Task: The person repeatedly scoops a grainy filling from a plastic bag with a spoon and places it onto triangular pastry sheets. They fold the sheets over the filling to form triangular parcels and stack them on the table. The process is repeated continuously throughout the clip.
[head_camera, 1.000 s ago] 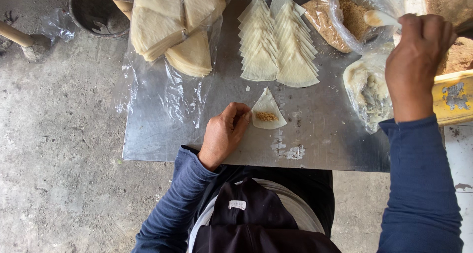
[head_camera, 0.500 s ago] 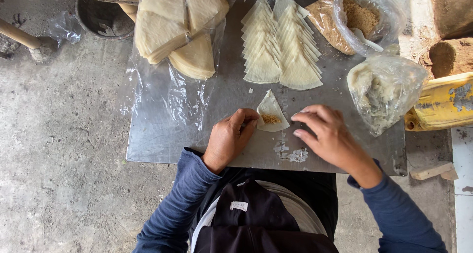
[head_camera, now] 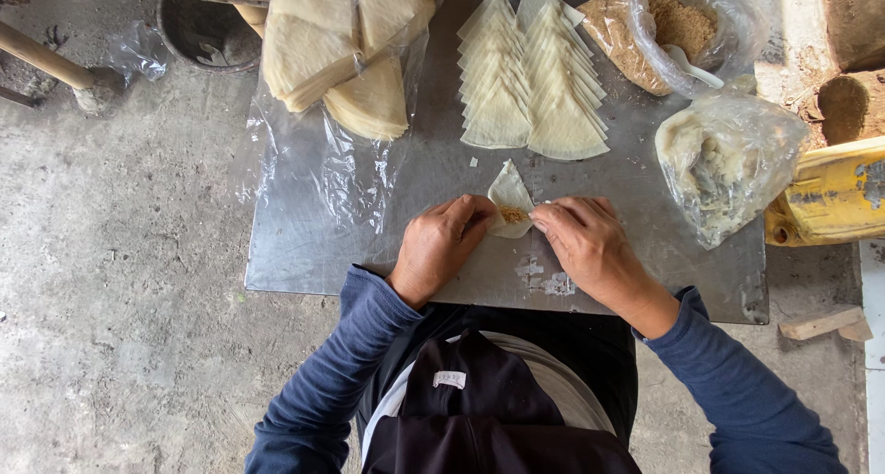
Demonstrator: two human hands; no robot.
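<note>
A pale triangular pastry sheet (head_camera: 509,195) with a dab of brown filling lies on the metal table top (head_camera: 369,243). My left hand (head_camera: 442,243) pinches its left edge with the fingertips. My right hand (head_camera: 581,243) grips the right edge of the same sheet, fingers curled onto it. Both hands meet at the filling, close to the table's front edge.
Two fans of cut triangular sheets (head_camera: 530,77) lie behind the hands. A stack of wedge-shaped sheets (head_camera: 336,45) sits on clear plastic at back left. A bag of brown filling with a white spoon (head_camera: 678,31), a bag of white paste (head_camera: 724,156) and a yellow container (head_camera: 830,193) are at right.
My right hand came down from the bags at the right and took hold of the sheet's right edge. My left hand stayed on the sheet.
</note>
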